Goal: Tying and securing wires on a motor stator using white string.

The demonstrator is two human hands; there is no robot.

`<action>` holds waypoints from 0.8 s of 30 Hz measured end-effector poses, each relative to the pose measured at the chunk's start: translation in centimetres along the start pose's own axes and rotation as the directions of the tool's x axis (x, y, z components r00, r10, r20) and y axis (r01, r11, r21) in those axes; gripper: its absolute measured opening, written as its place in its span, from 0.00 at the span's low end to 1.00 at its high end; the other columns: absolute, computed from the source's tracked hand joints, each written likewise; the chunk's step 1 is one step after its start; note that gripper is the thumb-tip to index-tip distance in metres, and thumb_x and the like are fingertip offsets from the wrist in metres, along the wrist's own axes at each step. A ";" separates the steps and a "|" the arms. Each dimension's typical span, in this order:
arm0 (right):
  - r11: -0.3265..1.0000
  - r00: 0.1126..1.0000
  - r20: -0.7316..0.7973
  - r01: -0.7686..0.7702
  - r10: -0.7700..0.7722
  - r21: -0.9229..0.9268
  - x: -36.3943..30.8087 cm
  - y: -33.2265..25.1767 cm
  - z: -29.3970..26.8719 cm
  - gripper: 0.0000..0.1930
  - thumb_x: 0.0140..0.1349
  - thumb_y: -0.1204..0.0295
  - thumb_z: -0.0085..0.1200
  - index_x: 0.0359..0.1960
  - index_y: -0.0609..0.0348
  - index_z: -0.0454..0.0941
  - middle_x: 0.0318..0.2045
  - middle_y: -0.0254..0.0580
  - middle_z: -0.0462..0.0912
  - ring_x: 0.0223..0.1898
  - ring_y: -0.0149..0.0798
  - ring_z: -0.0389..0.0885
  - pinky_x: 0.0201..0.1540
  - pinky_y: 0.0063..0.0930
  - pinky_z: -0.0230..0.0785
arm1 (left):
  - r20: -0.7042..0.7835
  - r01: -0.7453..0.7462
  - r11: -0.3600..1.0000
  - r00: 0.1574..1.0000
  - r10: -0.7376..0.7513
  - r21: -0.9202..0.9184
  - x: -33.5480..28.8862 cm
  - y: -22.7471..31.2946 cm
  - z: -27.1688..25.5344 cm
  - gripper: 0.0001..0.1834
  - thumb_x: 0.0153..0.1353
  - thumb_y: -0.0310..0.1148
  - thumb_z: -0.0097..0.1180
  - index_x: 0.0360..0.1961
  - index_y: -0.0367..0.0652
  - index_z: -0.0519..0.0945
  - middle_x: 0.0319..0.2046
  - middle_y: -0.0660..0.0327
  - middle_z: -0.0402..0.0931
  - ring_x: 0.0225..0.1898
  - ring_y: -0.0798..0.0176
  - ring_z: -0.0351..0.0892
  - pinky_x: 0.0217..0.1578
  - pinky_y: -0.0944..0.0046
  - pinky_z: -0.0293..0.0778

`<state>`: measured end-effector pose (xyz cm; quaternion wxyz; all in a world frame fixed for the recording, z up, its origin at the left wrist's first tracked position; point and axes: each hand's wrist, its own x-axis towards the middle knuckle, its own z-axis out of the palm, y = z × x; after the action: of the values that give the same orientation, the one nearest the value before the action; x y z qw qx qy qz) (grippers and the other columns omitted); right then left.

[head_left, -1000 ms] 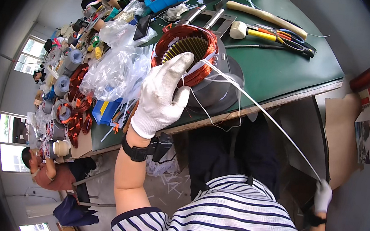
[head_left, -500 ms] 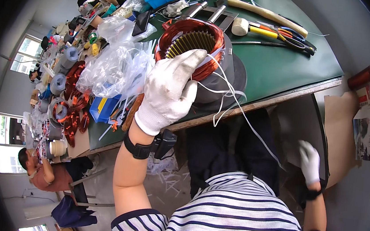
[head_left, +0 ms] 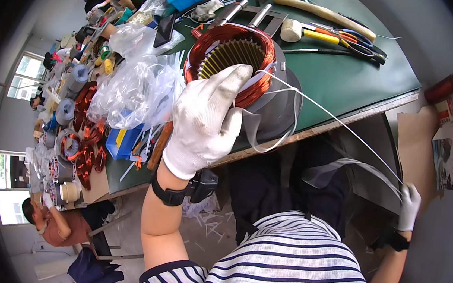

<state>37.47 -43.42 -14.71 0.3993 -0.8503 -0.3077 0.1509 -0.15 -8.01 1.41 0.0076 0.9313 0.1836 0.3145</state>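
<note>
A motor stator with copper windings [head_left: 257, 91] and yellowish slot liners stands on a grey round base [head_left: 287, 106] near the table's front edge. My left hand [head_left: 201, 122], in a white glove, is closed over the near rim of the windings, forefinger inside the bore and thumb outside. Far out at the right, past the table, my gloved right hand [head_left: 409, 208] grips white cord [head_left: 343, 121]. One stretch runs straight from the winding to that hand. Another length hangs in a blurred loop [head_left: 269, 145] before the base, and a further blurred strand sags beside my right hand.
Behind the stator lie a white-headed mallet [head_left: 291, 31], a wooden handle [head_left: 326, 16], pliers and scissors [head_left: 363, 51]. Left of it are clear plastic bags [head_left: 133, 86], a phone [head_left: 164, 31] and a blue box [head_left: 123, 141]. Other people sit along the cluttered bench at left.
My right hand has moved outward to the right and slightly down. The cord, slack in loops before, is now partly stretched straight toward it. My left hand stays on the windings.
</note>
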 end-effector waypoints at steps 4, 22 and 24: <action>0.865 0.935 0.048 -0.304 0.350 -0.398 -4.4 23.4 -8.2 0.10 0.61 0.70 0.50 0.29 0.67 0.76 0.20 0.40 0.75 0.24 0.30 0.73 0.28 0.26 0.64 | 0.045 0.040 0.999 0.998 -0.039 -0.025 0.5 0.4 -0.4 0.32 0.45 0.19 0.54 0.58 0.38 0.72 0.51 0.51 0.76 0.50 0.46 0.76 0.51 0.54 0.71; 0.370 0.394 -0.079 0.903 -0.916 0.219 5.3 -33.7 17.2 0.08 0.53 0.75 0.59 0.36 0.56 0.80 0.37 0.40 0.77 0.32 0.46 0.80 0.34 0.34 0.74 | 0.002 0.046 0.997 0.999 -0.046 0.069 -0.1 1.3 0.4 0.28 0.48 0.20 0.51 0.55 0.38 0.74 0.45 0.50 0.78 0.47 0.46 0.77 0.59 0.45 0.63; 0.311 0.326 -0.053 0.931 -0.944 0.189 5.8 -33.8 17.3 0.07 0.52 0.75 0.58 0.34 0.57 0.79 0.35 0.38 0.76 0.31 0.44 0.80 0.32 0.33 0.73 | -0.018 0.021 0.996 1.000 -0.019 0.089 0.0 1.1 0.4 0.25 0.48 0.21 0.53 0.52 0.37 0.76 0.44 0.53 0.78 0.42 0.52 0.79 0.57 0.46 0.65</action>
<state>19.63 -12.89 0.27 0.4788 -0.4675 -0.7412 -0.0522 0.50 -9.02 1.24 -0.0322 0.9261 0.2068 0.3140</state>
